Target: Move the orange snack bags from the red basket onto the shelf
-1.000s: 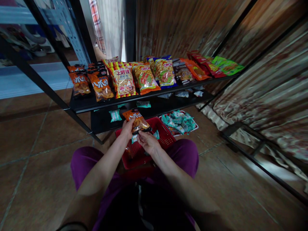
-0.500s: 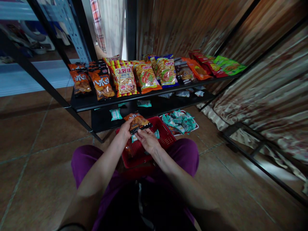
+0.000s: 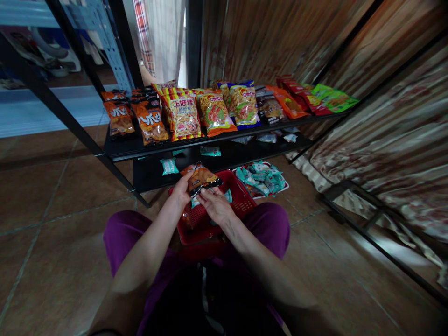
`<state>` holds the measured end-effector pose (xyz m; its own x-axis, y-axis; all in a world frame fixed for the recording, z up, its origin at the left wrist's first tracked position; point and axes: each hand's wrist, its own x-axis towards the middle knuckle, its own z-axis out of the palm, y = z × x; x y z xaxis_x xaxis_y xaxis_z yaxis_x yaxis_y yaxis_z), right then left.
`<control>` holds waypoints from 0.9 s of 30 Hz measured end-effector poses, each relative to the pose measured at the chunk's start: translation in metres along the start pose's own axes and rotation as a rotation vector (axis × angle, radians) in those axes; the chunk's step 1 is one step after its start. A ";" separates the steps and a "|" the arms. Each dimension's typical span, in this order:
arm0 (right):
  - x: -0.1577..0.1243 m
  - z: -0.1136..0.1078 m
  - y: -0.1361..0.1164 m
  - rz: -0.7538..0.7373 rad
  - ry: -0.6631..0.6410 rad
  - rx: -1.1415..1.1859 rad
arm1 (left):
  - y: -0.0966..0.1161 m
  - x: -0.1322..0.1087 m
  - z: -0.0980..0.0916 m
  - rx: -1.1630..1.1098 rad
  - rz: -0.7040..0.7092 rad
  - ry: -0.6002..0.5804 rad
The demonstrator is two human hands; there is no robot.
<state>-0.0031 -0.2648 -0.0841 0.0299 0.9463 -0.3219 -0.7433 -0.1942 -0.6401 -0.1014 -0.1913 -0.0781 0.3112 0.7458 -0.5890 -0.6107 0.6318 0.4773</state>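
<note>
An orange and black snack bag (image 3: 201, 178) is held between both hands above a red basket (image 3: 241, 198). My left hand (image 3: 182, 187) grips its left side, and my right hand (image 3: 214, 203) pinches its lower edge. Some small packets lie in the basket, partly hidden by the hands. Similar orange and black bags (image 3: 150, 122) stand at the left end of the black upper shelf (image 3: 136, 150). Beside them are red and yellow striped bags (image 3: 184, 114), noodle-print bags (image 3: 219, 112), and red and green bags (image 3: 332, 98) at the right.
A white-rimmed basket (image 3: 286, 185) heaped with teal packets (image 3: 261, 176) stands right of the red one. Teal packets (image 3: 170, 166) also lie on the lower shelf (image 3: 150, 179). Shelf posts rise at the left, a striped curtain (image 3: 378, 140) hangs behind, and a black metal frame (image 3: 371, 219) is at the right.
Both hands keep hold of the snack bag, which has tilted slightly so that more of its front shows. The camera view has shifted a little.
</note>
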 end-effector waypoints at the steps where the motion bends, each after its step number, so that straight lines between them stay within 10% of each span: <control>1: 0.000 -0.001 0.000 0.004 -0.003 -0.003 | 0.000 -0.001 0.000 -0.002 -0.010 0.003; 14: 0.002 -0.009 -0.004 -0.100 -0.082 -0.221 | 0.001 0.000 -0.003 0.018 0.014 0.060; 19: 0.005 -0.017 -0.003 -0.376 -0.132 -0.722 | 0.000 0.003 -0.010 0.100 0.202 0.178; 27: -0.008 -0.013 -0.013 -0.764 -0.261 -1.376 | 0.005 0.013 -0.015 -0.023 0.180 -0.066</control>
<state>0.0146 -0.2736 -0.0821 -0.1217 0.9143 0.3863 0.5387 0.3877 -0.7480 -0.1110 -0.1818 -0.0930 0.2425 0.8590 -0.4508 -0.6770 0.4827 0.5556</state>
